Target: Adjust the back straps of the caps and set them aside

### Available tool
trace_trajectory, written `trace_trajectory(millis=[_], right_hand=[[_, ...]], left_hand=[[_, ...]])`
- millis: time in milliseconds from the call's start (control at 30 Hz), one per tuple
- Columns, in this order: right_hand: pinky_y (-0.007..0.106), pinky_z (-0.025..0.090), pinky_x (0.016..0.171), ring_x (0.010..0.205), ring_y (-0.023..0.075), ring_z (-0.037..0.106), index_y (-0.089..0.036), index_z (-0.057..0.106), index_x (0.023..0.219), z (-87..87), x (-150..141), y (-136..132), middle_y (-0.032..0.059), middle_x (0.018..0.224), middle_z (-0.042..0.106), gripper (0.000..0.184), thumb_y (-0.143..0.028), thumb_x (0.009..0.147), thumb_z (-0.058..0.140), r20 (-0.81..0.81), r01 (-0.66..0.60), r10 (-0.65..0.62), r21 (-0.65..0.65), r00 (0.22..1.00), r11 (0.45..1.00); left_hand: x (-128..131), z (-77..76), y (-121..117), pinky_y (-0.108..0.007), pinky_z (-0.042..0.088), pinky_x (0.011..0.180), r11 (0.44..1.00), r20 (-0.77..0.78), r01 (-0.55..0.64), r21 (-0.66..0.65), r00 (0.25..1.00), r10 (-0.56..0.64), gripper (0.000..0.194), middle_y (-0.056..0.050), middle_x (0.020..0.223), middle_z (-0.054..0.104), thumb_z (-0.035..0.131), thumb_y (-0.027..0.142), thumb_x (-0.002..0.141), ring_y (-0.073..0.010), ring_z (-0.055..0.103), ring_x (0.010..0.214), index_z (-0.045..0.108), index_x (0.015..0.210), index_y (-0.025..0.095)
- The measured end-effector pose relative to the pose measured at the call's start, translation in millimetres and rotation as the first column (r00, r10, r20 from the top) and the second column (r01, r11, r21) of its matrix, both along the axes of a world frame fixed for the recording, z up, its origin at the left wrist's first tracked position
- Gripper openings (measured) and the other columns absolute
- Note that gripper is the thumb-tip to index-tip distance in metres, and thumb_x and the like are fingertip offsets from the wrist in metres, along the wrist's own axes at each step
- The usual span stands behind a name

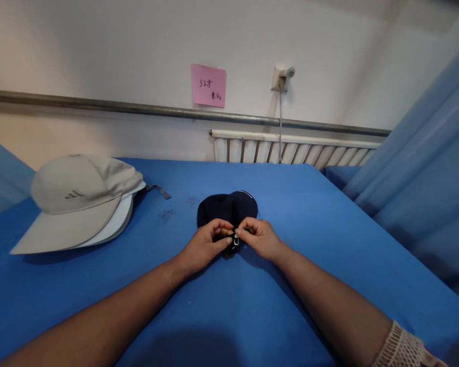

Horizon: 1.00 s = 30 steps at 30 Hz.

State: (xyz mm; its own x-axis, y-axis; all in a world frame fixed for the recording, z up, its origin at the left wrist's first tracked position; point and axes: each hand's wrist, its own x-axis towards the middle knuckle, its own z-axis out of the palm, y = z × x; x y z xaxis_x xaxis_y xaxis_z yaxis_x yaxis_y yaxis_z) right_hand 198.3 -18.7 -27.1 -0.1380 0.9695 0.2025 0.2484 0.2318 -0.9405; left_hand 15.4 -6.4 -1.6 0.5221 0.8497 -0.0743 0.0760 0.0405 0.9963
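Note:
A dark navy cap [227, 208] lies on the blue cloth of the table [229, 306], its back facing me. My left hand [206, 243] and my right hand [258, 237] meet at the cap's near edge. The fingers of both hands are pinched together on the small strap and metal buckle [236, 241] at the cap's back. Both forearms rest low over the cloth.
At the left, beige and white caps [80, 199] lie stacked, a grey strap [158, 190] trailing behind them. A pink note [208, 85] is stuck on the wall above a metal rail. A white radiator [290, 148] stands behind the table. Blue curtain [424, 168] hangs at the right.

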Motion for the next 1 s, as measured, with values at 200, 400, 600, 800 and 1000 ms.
trace_trajectory(millis=[200, 400, 600, 800, 1000], right_hand=[[0.020, 0.039, 0.052, 0.057, 0.0090, 0.049, -0.019, 0.061, 0.074, 4.7, -1, -4, -0.0033, 0.064, 0.058, 0.015, -0.032, 0.082, 0.061, -0.026, -0.020, 0.021, 0.009, 0.999, 1.000], [0.022, 0.042, 0.055, 0.056, 0.0095, 0.051, -0.019, 0.063, 0.083, -1.3, -2, -2, -0.0034, 0.067, 0.059, 0.015, -0.034, 0.080, 0.065, -0.114, -0.014, 0.017, 0.027, 0.993, 1.000], [0.025, 0.050, 0.063, 0.066, 0.0101, 0.056, -0.021, 0.054, 0.089, -0.5, -5, -5, 0.0017, 0.092, 0.059, 0.015, -0.022, 0.078, 0.064, -0.125, 0.125, -0.101, 0.199, 0.987, 0.972], [0.031, 0.055, 0.077, 0.089, 0.0161, 0.061, -0.021, 0.059, 0.087, 12.2, -3, -18, 0.0079, 0.109, 0.054, 0.009, -0.013, 0.083, 0.056, 0.035, 0.051, -0.067, 0.331, 0.997, 0.942], [0.032, 0.052, 0.081, 0.092, 0.0169, 0.060, -0.022, 0.063, 0.086, 13.2, -5, -19, 0.0067, 0.107, 0.057, 0.010, -0.012, 0.083, 0.060, 0.179, 0.047, -0.128, 0.397, 0.976, 0.917]], left_hand=[[1, 4.9, -2, -0.028, 0.048, 0.063, 0.999, 0.018, 0.013, -0.030, 1.000, -0.012, 0.027, 0.001, 0.074, 0.061, 0.070, 0.027, 0.075, -0.0123, 0.059, 0.065, 0.052, 0.093, 0.017], [0, 9.0, -6, -0.028, 0.048, 0.064, 0.995, 0.080, 0.035, -0.092, 0.996, -0.027, 0.029, 0.001, 0.075, 0.062, 0.072, 0.026, 0.073, -0.0120, 0.059, 0.065, 0.051, 0.091, 0.017], [-2, 3.9, 1, -0.027, 0.048, 0.065, 0.993, 0.099, -0.076, -0.086, 0.991, 0.085, 0.033, 0.000, 0.079, 0.062, 0.076, 0.025, 0.069, -0.0122, 0.059, 0.069, 0.055, 0.092, 0.017], [-3, 4.9, 3, -0.028, 0.048, 0.066, 0.991, 0.100, -0.119, -0.057, 0.987, 0.124, 0.033, -0.001, 0.082, 0.063, 0.074, 0.027, 0.070, -0.0134, 0.060, 0.071, 0.055, 0.095, 0.017], [-1, 4.2, 0, -0.028, 0.049, 0.068, 0.986, 0.031, -0.154, 0.070, 0.988, 0.152, 0.027, 0.000, 0.080, 0.061, 0.070, 0.025, 0.072, -0.0130, 0.059, 0.073, 0.055, 0.092, 0.017]])
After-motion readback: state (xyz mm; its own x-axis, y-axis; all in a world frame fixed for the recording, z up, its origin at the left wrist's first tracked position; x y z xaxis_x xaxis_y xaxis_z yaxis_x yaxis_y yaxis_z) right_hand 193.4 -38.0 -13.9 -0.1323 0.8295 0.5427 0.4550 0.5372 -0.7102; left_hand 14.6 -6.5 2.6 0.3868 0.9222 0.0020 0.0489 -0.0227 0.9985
